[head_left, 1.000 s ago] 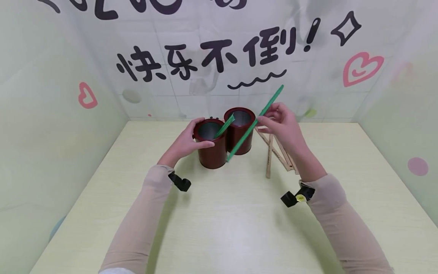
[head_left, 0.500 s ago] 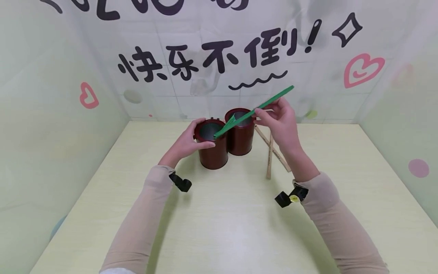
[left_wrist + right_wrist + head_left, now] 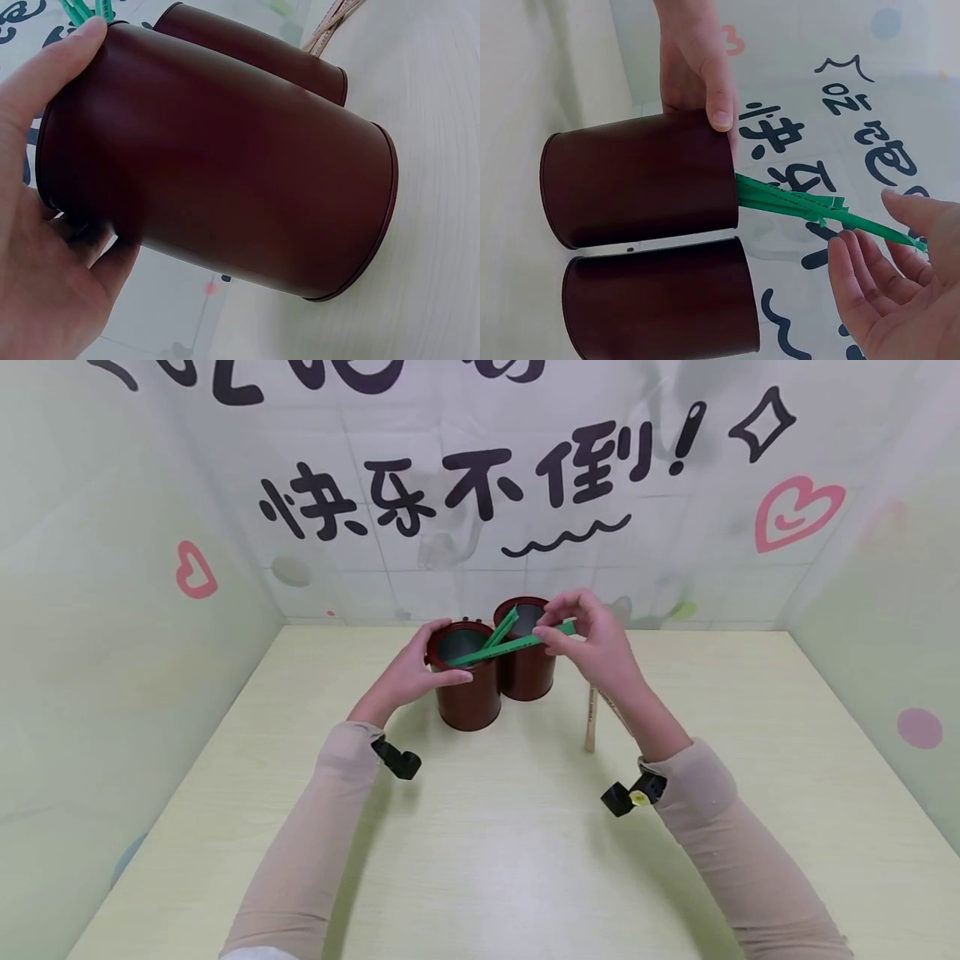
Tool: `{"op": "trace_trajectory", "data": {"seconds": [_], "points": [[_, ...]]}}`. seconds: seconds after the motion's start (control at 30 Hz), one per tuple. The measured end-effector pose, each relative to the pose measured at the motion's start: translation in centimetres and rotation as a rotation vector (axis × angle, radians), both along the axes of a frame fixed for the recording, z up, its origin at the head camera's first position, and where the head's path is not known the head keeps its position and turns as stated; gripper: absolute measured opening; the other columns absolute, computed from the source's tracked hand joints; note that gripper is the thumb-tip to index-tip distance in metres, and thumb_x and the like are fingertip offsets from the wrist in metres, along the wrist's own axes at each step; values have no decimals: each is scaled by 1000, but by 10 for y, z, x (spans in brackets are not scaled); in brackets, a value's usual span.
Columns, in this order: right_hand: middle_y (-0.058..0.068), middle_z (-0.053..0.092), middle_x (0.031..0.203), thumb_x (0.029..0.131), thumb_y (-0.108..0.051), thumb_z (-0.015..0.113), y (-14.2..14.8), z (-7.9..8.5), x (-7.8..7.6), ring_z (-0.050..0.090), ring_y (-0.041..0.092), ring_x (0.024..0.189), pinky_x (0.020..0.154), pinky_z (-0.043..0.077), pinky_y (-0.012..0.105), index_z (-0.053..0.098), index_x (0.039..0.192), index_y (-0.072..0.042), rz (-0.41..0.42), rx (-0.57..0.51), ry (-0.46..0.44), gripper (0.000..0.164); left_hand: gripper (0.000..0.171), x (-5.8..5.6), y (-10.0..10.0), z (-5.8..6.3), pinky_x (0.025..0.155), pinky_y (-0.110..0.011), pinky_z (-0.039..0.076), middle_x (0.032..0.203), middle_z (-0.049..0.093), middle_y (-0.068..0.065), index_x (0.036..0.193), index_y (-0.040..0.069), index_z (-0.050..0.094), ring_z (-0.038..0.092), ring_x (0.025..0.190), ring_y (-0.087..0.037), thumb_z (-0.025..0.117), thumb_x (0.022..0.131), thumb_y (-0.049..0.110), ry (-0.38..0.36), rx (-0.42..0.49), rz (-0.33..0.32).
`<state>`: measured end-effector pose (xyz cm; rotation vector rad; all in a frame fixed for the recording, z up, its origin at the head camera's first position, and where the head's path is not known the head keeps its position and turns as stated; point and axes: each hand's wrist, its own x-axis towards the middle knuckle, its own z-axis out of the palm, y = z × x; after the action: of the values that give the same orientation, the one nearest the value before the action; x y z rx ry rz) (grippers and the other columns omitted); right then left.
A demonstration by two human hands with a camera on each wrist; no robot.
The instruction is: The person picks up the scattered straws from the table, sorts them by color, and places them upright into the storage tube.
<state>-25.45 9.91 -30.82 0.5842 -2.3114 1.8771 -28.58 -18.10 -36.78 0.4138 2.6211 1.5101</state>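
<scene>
My left hand (image 3: 408, 672) grips a dark red cylindrical can (image 3: 468, 702) near its rim, thumb in front and fingers round the far side. Several green sticks (image 3: 769, 196) stand in that can, their upper ends leaning out to the right. Between the thumb and fingers of my right hand (image 3: 588, 631) is the outer end of another green stick (image 3: 517, 644) with dark print, slanting low across the rim with its lower end inside the can. In the right wrist view, thumb and fingertips lie on either side of this stick.
A second dark red can (image 3: 527, 672) stands just behind and right of the held one. Wooden sticks (image 3: 591, 722) with print lie on the pale table (image 3: 480, 835) by my right hand, partly hidden by it. Behind is a white sheet (image 3: 450, 581) with black characters.
My right hand has moved left and lowered the green stick from a raised slant over the table into the near can. The left hand keeps its grip on the can.
</scene>
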Motion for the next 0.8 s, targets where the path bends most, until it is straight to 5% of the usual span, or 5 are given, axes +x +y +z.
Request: {"op": "trace_trajectory", "data": {"seconds": [0.23, 0.4, 0.8], "points": [[6, 62, 103, 96, -14, 66, 10, -4, 1, 66, 8, 80, 74, 60, 23, 51, 121, 5, 3, 26, -35, 35, 94, -1, 1, 3, 116, -48, 37, 155, 38, -10, 156, 14, 25, 44, 137, -28, 82, 83, 29, 15, -29, 5], [5, 62, 102, 97, -14, 65, 20, -8, 2, 67, 5, 83, 73, 60, 22, 50, 123, 5, -15, 31, -42, 36, 96, -2, -7, 2, 116, -49, 38, 156, 38, -11, 157, 14, 24, 42, 138, -29, 81, 83, 35, 21, -71, 68], [22, 65, 105, 95, -2, 64, -3, 2, -4, 71, 18, 85, 77, 62, 30, 58, 114, 9, 82, -22, 59, 23, 97, -4, -8, 3, 117, -50, 37, 158, 36, -12, 158, 15, 21, 40, 140, -30, 80, 84, 37, -4, -81, 80]]}}
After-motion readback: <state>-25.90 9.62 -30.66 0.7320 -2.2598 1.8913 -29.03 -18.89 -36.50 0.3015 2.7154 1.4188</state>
